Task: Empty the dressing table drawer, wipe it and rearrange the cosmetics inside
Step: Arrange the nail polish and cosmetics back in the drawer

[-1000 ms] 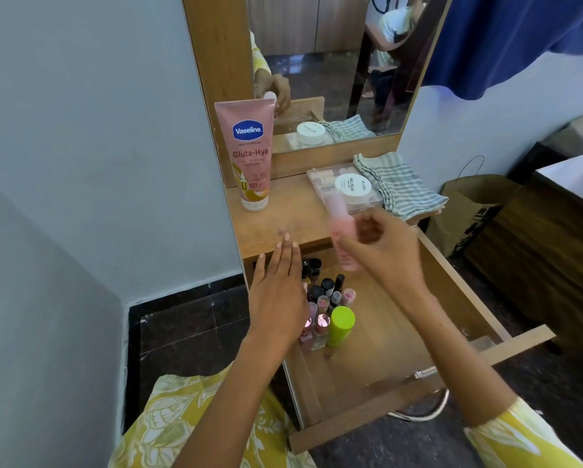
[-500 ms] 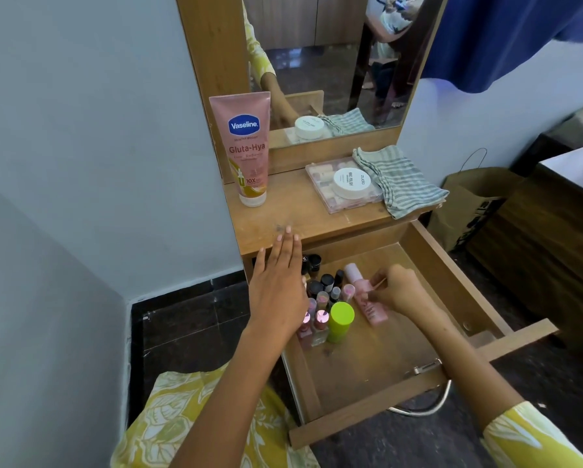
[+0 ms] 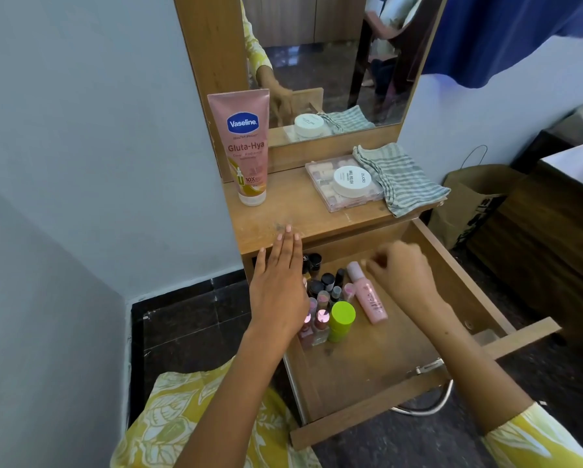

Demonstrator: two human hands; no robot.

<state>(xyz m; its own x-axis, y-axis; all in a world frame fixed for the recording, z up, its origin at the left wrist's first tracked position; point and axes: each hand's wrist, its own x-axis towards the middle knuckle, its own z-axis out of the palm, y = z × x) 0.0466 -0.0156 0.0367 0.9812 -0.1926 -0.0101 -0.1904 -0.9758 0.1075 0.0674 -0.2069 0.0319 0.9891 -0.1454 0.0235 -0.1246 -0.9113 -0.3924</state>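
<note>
Seemingly she's well into rearranging: small bottles (image 3: 327,298) cluster at the drawer's (image 3: 367,359) left, a pink bottle (image 3: 367,295) beside them. Tube (image 3: 246,146), jar (image 3: 352,181) and cloth (image 3: 401,180) wait on the surface (image 3: 293,214) above. Left hand (image 3: 278,292) flat, right hand (image 3: 401,268) loosely curled, both empty.

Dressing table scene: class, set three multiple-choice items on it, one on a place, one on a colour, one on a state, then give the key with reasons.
1. Where does the pink bottle lie?
A. In the drawer
B. On the tabletop
C. On the floor

2. What colour is the biggest cap among the upright bottles?
A. Red
B. Lime green
C. White

3. What is the right hand doing?
A. Gripping the cloth
B. Lifting the tube
C. Holding nothing

Key: 1 A, the bottle lies flat on the drawer floor beside the upright bottles. 2 B, the wide cap is lime green. 3 C, the fingers are curled above the bottle's top with nothing in them.
</note>
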